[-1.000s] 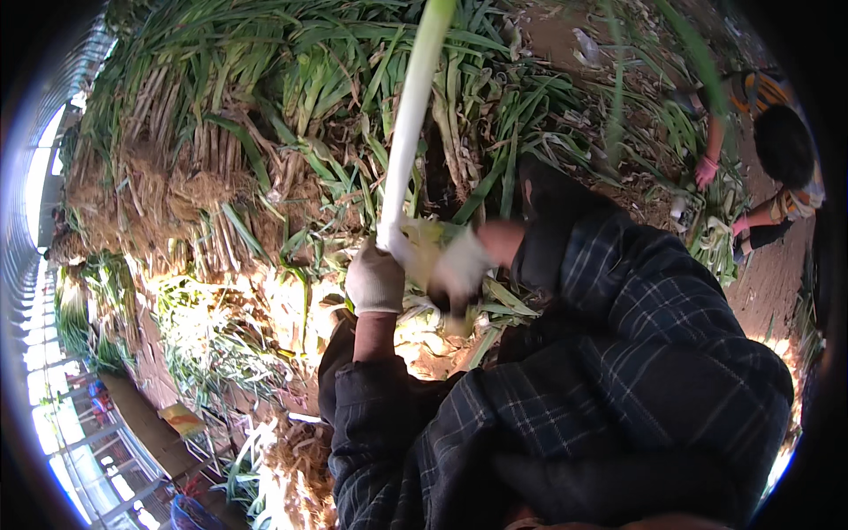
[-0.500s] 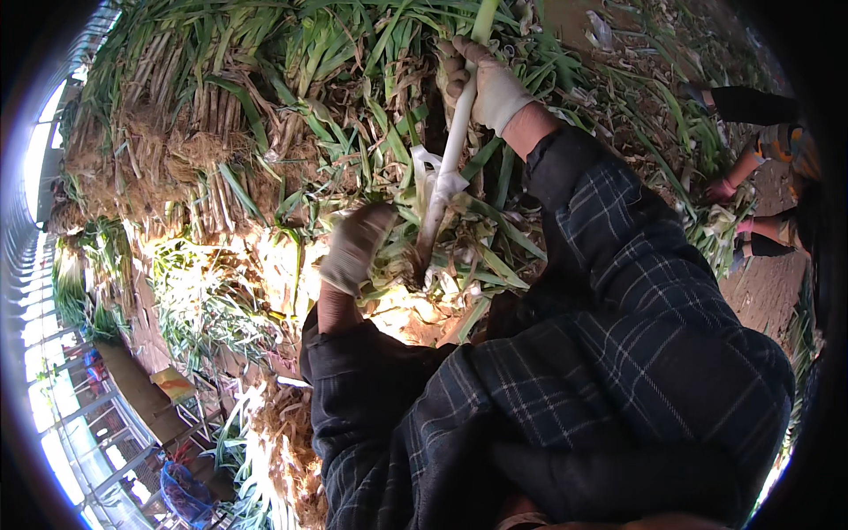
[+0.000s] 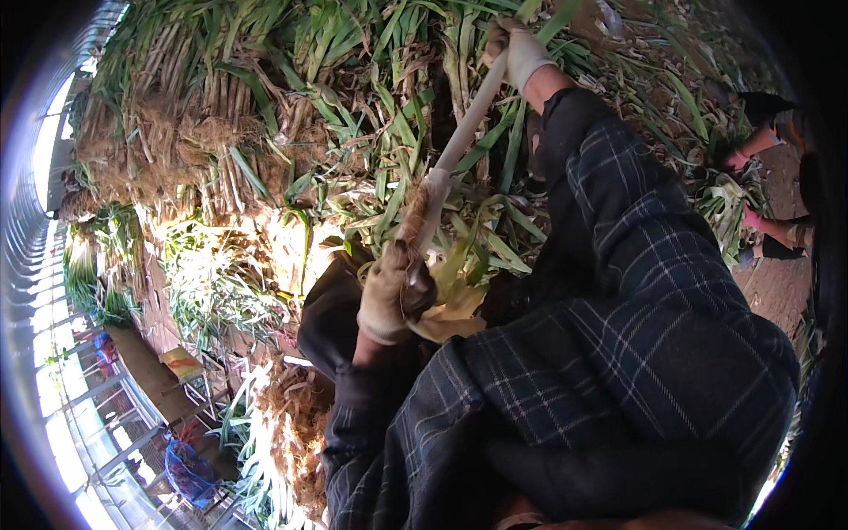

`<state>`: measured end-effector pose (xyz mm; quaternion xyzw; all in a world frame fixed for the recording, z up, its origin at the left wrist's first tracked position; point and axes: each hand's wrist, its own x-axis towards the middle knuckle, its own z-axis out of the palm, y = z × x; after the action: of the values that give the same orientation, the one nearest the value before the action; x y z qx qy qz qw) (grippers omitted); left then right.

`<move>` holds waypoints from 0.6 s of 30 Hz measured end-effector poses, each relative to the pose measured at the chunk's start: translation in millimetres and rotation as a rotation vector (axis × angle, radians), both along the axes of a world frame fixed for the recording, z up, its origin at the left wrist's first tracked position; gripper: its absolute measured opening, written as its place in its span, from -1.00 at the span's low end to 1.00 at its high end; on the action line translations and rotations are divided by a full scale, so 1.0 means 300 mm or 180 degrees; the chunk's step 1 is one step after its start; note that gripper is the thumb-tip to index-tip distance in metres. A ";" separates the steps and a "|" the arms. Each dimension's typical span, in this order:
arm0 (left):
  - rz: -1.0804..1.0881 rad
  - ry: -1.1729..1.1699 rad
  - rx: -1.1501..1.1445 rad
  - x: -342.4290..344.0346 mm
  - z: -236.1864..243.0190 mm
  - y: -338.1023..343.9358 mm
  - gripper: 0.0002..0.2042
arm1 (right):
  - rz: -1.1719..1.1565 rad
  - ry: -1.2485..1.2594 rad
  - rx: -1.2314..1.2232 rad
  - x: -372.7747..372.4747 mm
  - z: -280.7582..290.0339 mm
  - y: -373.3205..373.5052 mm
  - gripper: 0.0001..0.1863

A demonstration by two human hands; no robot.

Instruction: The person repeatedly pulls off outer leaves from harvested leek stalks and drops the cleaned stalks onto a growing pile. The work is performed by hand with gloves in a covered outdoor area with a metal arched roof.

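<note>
A long leek (image 3: 468, 124) slants from upper right down toward the middle, white along the stalk with brownish roots at its lower end. My right hand (image 3: 523, 55), in a whitish glove, is closed on its upper part, where green leaves begin. My left hand (image 3: 389, 296), in a soiled glove, is closed around the lower, rooty end; its fingertips are partly dark and hard to make out. Loose pale yellow-green leaves (image 3: 455, 296) lie just right of my left hand. Cut leaves and trimmings lie beneath the stalk.
Heaped leeks with roots (image 3: 203, 124) fill the upper left. At right, a co-worker's pink-gloved hands (image 3: 740, 159) are among trimmings on brown ground (image 3: 768, 291). At lower left are a board (image 3: 146, 375), a blue bag (image 3: 185, 468) and the structure's curved wall.
Since half a second ago my right hand has risen rightward along with the stalk. My left hand has moved right and down and closed on the root end. The leek is more slanted.
</note>
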<state>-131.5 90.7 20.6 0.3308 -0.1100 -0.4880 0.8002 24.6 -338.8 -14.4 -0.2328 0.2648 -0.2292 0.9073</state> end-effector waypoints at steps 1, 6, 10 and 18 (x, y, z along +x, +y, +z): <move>0.0321 -0.0524 0.0553 -0.034 0.055 0.052 -0.70 | -0.0065 0.0074 -0.0062 -0.007 -0.028 -0.026 -0.81; 0.1501 0.0069 0.0793 -0.119 0.423 0.199 -0.37 | -0.0740 0.0268 -0.0066 -0.064 -0.041 -0.141 -0.88; 0.1036 -0.2367 0.2280 -0.087 0.401 0.104 -0.46 | -0.0533 0.0009 -0.0161 -0.083 0.007 -0.102 -0.86; 0.1085 -0.7132 0.5581 -0.015 0.331 -0.058 -0.46 | -0.0100 0.0323 0.0551 -0.216 0.151 0.430 -0.82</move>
<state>-136.0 73.2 120.0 0.9214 -0.3002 0.2166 -0.1180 -40.3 -209.8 30.9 -0.1607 0.3328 -0.2076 0.9057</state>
